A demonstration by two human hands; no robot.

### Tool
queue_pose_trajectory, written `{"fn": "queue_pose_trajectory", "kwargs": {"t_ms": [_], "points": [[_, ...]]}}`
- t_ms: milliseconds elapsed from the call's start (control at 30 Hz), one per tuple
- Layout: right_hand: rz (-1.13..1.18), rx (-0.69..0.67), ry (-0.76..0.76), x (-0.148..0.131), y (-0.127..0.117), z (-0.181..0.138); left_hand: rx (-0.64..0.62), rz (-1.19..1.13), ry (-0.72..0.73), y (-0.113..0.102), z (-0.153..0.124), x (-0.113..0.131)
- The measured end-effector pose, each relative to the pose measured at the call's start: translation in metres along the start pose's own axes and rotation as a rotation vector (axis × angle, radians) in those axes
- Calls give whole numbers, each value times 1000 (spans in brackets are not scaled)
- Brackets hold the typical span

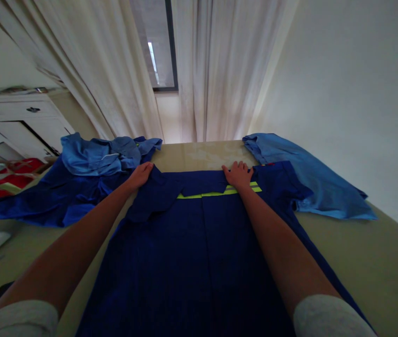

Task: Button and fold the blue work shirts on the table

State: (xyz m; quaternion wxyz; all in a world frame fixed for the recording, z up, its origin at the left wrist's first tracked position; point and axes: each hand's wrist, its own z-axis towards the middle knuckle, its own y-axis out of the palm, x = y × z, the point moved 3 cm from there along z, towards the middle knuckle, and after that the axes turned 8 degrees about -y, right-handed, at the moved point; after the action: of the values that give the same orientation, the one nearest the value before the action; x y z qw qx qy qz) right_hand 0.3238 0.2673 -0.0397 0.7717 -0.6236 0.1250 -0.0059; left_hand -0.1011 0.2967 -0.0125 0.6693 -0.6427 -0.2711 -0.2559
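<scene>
A navy work shirt with a yellow-green reflective strip lies spread over the table in front of me. Its far part is folded over, partly covering the strip. My left hand is at the far left corner of the shirt, its fingers closed on the cloth there. Near the right end of the folded edge, my right hand rests on the fabric with its fingers apart. A short sleeve lies out to the right of that hand.
Crumpled blue clothes are heaped on the left. A folded light-blue garment lies at the right, by the wall. Curtains hang behind the table. A white cabinet and red packages stand at the left.
</scene>
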Motion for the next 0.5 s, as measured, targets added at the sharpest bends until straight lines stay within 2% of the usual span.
{"fn": "queue_pose_trajectory", "kwargs": {"t_ms": [67,133,233,300,333,367,433,500], "points": [[5,0,4,0,0,0,-20,-42,-45,6,0,2],[8,-1,4,-1,-1,0,-16,57,-3,10,-2,10],[11,-9,9,-1,-2,0,118,310,186,9,-17,31],[13,-20,15,-1,-2,1,213,404,300,6,-38,47],[13,-21,14,-1,-2,1,203,424,338,7,-52,55],[13,-18,11,-1,-3,1,148,439,364,9,-67,60],[10,-5,3,-2,-3,0,-42,484,398,18,-97,65],[5,4,1,-2,-3,0,-153,556,452,27,-121,63]]}}
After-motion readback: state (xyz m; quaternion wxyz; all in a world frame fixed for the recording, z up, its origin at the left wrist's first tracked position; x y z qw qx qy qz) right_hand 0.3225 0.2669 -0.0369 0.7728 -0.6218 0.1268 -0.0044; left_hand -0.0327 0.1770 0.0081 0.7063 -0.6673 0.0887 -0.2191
